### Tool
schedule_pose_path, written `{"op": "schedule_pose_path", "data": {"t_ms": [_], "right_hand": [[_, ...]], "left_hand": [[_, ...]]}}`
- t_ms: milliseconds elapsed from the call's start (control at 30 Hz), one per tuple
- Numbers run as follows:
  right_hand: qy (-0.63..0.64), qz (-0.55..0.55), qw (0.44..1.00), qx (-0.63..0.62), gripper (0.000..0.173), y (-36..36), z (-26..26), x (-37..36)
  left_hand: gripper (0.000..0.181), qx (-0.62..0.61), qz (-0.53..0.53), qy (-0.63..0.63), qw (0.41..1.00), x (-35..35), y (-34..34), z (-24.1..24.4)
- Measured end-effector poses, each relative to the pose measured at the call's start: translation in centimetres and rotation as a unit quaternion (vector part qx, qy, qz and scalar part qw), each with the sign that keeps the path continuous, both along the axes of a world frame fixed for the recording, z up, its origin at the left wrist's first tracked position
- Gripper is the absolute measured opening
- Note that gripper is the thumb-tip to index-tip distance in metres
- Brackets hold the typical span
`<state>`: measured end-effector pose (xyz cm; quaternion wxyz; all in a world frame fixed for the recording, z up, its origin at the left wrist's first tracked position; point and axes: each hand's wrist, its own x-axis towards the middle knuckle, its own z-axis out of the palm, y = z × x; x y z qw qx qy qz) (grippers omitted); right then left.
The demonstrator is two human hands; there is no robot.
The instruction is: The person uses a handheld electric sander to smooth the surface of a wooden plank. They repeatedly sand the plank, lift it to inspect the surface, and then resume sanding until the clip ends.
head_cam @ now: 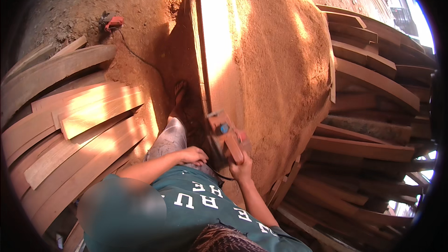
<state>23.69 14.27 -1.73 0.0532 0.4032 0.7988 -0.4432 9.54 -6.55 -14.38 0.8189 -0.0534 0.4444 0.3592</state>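
Observation:
My right hand (242,168) grips the rear handle of a red-orange electric planer (229,139) with a blue knob. The planer is at the near end of a long wooden board (221,56), over its left edge; whether its sole touches the wood cannot be told. A dark cord runs from the tool towards my waist. My left hand (194,155) rests near my thigh with loosely bent fingers, holding nothing. Strong sunlight bleaches the far part of the board.
A wide heap of sawdust (280,59) lies along the board's right side. Stacked planks (94,140) stand close on my left, more cut timber (371,77) on the right. A red corded power tool (114,22) sits on the dirt floor, its cable (147,63) running towards my foot.

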Motion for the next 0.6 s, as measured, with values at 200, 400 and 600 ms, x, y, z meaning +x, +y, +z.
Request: {"op": "schedule_pose_path", "data": {"t_ms": [200,400,600], "right_hand": [[0.078,0.018,0.996,0.048,0.029,4.7,-1.5,-18.4],[0.114,0.015,0.988,0.099,0.033,8.6,-2.6,-35.8],[0.166,0.039,0.963,0.208,0.038,13.3,-5.2,-52.5]], "left_hand": [[0.049,-0.084,0.021,-0.236,0.968,2.4,4.2,0.3],[0.036,-0.141,0.167,-0.319,0.922,1.8,6.5,-1.6],[0.032,-0.144,0.198,-0.349,0.905,-0.3,8.2,-2.0]]}}
